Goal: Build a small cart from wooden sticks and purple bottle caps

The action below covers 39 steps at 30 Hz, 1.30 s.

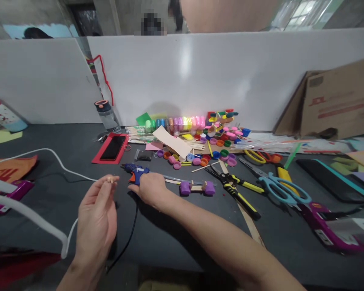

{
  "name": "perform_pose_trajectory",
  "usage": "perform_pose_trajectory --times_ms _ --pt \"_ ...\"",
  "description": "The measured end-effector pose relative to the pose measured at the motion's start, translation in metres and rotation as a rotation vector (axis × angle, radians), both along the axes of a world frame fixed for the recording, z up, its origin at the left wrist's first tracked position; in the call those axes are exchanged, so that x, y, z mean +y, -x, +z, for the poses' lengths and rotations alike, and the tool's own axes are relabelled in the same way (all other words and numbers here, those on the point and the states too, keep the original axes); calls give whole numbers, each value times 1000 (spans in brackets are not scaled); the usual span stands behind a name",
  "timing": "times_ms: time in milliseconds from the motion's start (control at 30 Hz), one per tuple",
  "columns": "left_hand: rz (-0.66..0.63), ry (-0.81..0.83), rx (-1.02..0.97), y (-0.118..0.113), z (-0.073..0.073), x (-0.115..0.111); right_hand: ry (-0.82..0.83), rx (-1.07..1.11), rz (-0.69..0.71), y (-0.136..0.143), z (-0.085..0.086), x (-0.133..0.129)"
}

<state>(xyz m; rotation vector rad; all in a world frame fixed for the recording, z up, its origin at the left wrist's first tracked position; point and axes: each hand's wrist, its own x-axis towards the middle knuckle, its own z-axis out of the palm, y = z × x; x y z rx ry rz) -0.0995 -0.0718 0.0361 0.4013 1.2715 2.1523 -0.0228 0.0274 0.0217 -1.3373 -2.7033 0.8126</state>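
Thumb and fingertips of my left hand (pixel 97 208) are closed in a pinch on a small pale piece (pixel 110 179), which looks like wood and is mostly covered by the fingers. My right hand (pixel 154 188) reaches across and is wrapped over the handle of a blue hot glue gun (pixel 136 169) with an orange trigger. Its nozzle points left, and a clear glue stick (pixel 182 179) runs out behind it. Just right of the hand, a small assembly of sticks lies with a purple block (pixel 185 188) at one end and another purple block (pixel 209 188) at the other.
Pliers (pixel 230 186) and blue-handled scissors (pixel 279 188) lie at the right. Behind are bottle caps (pixel 196 161), a pale strip (pixel 172 142) and clay tubs (pixel 178 123). A phone (pixel 113 148) rests on red card, near a water bottle (pixel 107 116). White panels (pixel 176 81) stand along the back.
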Motion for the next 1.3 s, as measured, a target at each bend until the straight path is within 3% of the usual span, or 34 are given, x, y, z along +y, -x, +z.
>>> perform_pose_trajectory --times_ms 133,233,500,700,867,1033,1300 --pt "-48 110 -126 12 -36 -5 45 -1 -48 8 -9 -4" --pt "-110 124 -179 6 -46 -4 108 27 -109 7 -11 -5" --pt "-150 73 -144 -15 -43 9 456 255 -245 -4 -18 4" --pt "-178 31 -53 -29 -23 -21 698 628 -269 -10 -13 -11" --pt "-106 -50 126 -33 3 -35 599 971 -298 -36 25 -20" --pt "-230 25 68 -40 13 -13 486 1194 -330 -89 57 -14" --pt "-357 12 33 -57 17 33 100 1199 -515 -167 51 -12"
